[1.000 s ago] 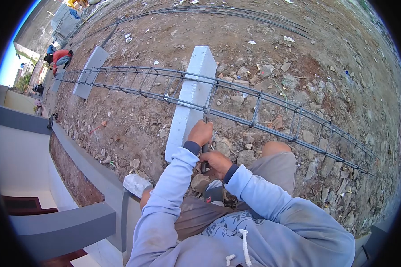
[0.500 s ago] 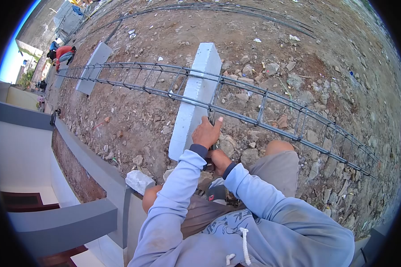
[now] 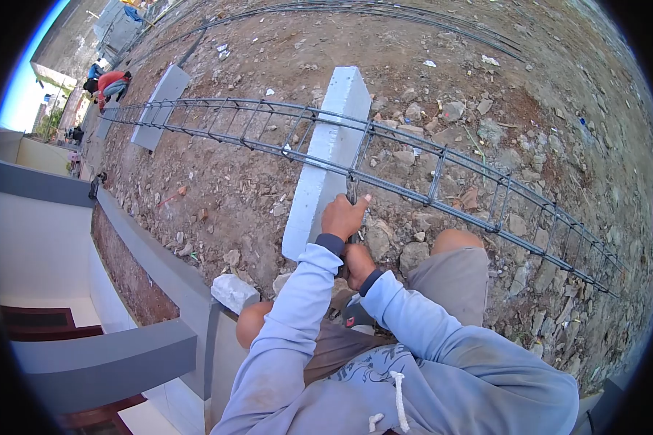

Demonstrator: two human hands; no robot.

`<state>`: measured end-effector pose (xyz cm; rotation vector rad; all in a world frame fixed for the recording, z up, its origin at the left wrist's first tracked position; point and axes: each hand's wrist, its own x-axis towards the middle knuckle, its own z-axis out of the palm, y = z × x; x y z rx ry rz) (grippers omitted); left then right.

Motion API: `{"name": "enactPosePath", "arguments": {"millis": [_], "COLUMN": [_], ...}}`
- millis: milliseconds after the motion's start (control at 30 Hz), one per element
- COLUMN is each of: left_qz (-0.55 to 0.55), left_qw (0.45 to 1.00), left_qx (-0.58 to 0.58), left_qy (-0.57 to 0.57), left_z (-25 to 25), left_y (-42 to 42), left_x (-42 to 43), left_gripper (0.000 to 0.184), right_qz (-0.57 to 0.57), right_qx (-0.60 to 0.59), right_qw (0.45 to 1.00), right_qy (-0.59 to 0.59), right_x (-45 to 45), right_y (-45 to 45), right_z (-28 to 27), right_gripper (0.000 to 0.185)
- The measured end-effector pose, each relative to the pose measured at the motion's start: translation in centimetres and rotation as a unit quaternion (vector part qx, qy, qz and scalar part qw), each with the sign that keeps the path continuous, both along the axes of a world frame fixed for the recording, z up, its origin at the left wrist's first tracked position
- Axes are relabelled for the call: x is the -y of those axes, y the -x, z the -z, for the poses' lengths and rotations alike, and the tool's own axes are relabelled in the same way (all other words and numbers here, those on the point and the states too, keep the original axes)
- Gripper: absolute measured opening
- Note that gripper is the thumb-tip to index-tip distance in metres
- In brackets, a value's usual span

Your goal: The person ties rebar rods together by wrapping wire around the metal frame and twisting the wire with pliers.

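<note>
A long steel rebar cage lies across a pale block that rests on the ground. Just below the cage's near bars, beside the block, my left hand is closed around a dark metal tool, its thumb raised. The tool's upper end touches or nearly touches the near bars. My right hand is closed at the lower part of the same tool, under my left hand, and its fingers are mostly hidden.
Another pale block supports the cage farther left, where a person in red bends over its end. Loose rods lie beyond. A white stone sits beside a low grey wall. Rubble covers the ground.
My left hand has shifted its hold on the tool, and its thumb now sticks up. My right hand has turned below it. The whole view has shifted slightly.
</note>
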<state>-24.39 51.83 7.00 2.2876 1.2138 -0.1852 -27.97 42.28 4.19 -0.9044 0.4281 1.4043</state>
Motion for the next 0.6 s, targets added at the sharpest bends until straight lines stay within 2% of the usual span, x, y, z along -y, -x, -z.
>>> {"name": "enactPosePath", "arguments": {"millis": [167, 333, 400, 533, 567, 600], "left_qz": [-0.006, -0.003, 0.005, 0.052, 0.030, 0.008], "left_qw": [1.000, 1.000, 0.999, 0.996, 0.994, 0.971], "left_qx": [-0.011, -0.022, -0.025, -0.061, -0.008, 0.045], "left_qy": [0.004, -0.013, -0.022, -0.030, 0.103, 0.235], "left_z": [-0.3, -0.7, -0.9, -1.7, -1.8, -1.7], "left_y": [-0.2, -0.3, -0.3, -0.1, -0.1, 0.1], "left_x": [0.5, 0.5, 0.4, 0.1, -0.7, -2.0], "left_gripper": [0.072, 0.073, 0.074, 0.069, 0.065, 0.060], "right_qz": [0.025, 0.028, 0.051, 0.037, -0.022, -0.023], "right_qx": [0.009, 0.027, 0.018, -0.057, -0.103, -0.148], "right_qw": [0.999, 0.998, 0.998, 0.995, 0.981, 0.966], "right_qy": [0.046, 0.057, 0.032, -0.068, -0.166, -0.210], "right_x": [-0.7, -0.2, -1.1, -0.4, 0.7, 1.1], "right_y": [1.1, 0.0, 1.0, 0.8, -0.4, -0.9], "right_z": [3.3, -1.8, 0.6, 0.7, 0.1, -0.1], "right_gripper": [0.015, 0.017, 0.017, 0.018, 0.022, 0.023]}}
